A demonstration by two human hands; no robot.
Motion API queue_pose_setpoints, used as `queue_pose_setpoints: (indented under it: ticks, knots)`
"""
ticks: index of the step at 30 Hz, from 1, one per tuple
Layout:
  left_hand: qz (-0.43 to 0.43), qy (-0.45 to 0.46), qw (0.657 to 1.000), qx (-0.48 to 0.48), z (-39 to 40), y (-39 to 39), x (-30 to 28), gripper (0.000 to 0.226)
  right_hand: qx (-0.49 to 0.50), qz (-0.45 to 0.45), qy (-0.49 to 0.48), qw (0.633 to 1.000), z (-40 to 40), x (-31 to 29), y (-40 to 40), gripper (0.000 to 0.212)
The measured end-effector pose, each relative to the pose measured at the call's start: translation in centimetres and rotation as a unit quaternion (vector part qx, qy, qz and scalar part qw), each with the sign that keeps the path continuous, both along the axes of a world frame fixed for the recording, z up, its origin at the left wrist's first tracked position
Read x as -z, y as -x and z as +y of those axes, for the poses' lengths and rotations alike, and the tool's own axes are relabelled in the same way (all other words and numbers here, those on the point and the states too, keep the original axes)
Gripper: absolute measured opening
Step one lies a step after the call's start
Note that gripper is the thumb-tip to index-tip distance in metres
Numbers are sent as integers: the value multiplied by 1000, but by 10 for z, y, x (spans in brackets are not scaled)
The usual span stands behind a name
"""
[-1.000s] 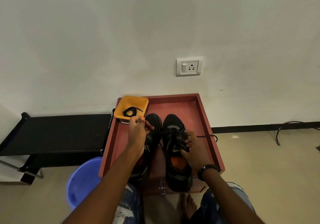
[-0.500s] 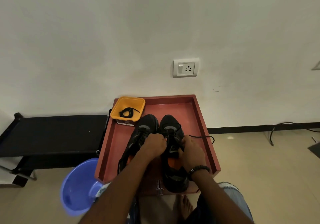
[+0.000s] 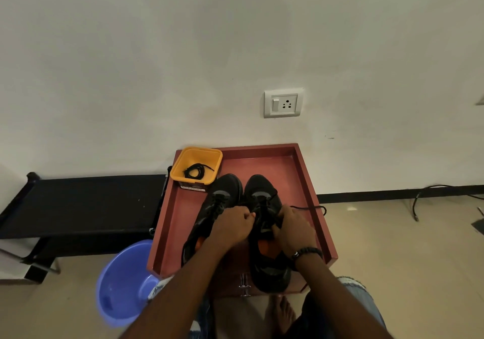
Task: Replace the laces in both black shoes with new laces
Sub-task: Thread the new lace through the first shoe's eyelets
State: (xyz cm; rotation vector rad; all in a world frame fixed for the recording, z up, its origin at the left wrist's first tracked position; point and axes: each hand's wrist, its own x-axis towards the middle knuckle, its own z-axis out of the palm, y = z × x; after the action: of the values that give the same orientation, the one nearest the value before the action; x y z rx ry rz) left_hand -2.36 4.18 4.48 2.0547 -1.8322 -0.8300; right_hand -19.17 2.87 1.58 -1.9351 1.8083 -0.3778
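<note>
Two black shoes stand side by side on a red tray-topped stand (image 3: 309, 181), toes toward the wall. My left hand (image 3: 233, 225) is curled over the gap between the left shoe (image 3: 222, 194) and the right shoe (image 3: 260, 190), pinching the right shoe's black lace. My right hand (image 3: 294, 227) grips the same shoe at its lace area. A loose end of the lace (image 3: 310, 207) trails right over the tray's rim. A yellow tub (image 3: 183, 168) at the tray's back left holds a coiled black lace (image 3: 195, 172).
A blue plastic basin (image 3: 117, 283) sits on the floor to the left of the stand. A black low bench (image 3: 83, 200) runs along the wall at left. A wall socket (image 3: 283, 103) is above the tray. A cable (image 3: 429, 194) lies on the floor at right.
My left hand came back from near the yellow tub to the right shoe's laces. My right hand stayed on that shoe. The view shifted slightly.
</note>
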Motion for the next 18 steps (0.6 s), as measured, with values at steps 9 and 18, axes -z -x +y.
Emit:
queue_pose_setpoints:
  ticks: [9,18]
  knots:
    - [115,-78,989,-47,-6,5,14,50,-153,-18,78,985,-37,-58,-23,19]
    - [231,-7,966,-119,-4,18,39,66,-238,219,79,943,-67,-54,-39,24]
